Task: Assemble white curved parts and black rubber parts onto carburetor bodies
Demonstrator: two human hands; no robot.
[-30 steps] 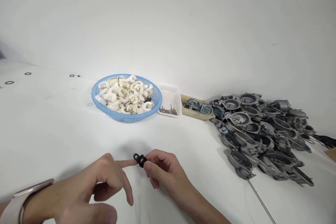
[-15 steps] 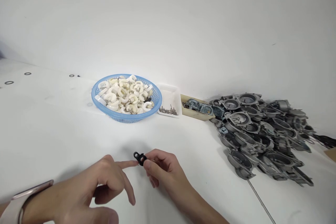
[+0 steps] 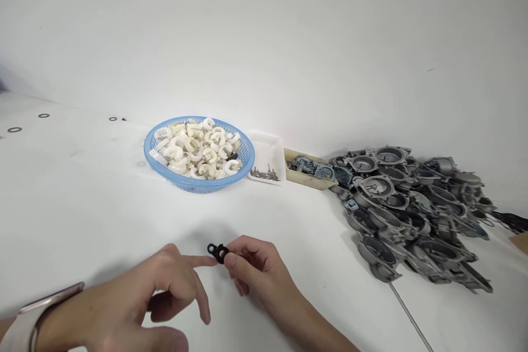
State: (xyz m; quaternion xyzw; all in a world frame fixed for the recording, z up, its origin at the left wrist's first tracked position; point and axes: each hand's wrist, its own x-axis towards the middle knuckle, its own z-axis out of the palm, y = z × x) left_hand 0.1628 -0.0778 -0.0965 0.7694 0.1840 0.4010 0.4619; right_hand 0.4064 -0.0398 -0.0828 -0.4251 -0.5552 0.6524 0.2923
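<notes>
Right hand (image 3: 258,269): you are pinching a small black part (image 3: 216,251) between thumb and fingertips, that grip clamping its right end and leaving two round openings showing. The part is sitting above the near middle of the counter (image 3: 82,203), between your two hands.

Left hand (image 3: 148,291): you are pointing your index finger at the part's lower left edge (tip apparently touching, hard to be sure), the grip standing apart, thumb and other fingers spreading below. You are wearing a watch (image 3: 51,297) on that wrist.

Beyond: a blue basket (image 3: 198,182) is holding a heap of white curved pieces (image 3: 193,146). Just right of it, a white tray (image 3: 268,148) is holding thin metal bits (image 3: 266,175); next along, a cream tray (image 3: 307,180) is carrying metal castings (image 3: 304,164). Grey housings (image 3: 396,198) are lying piled at right.
</notes>
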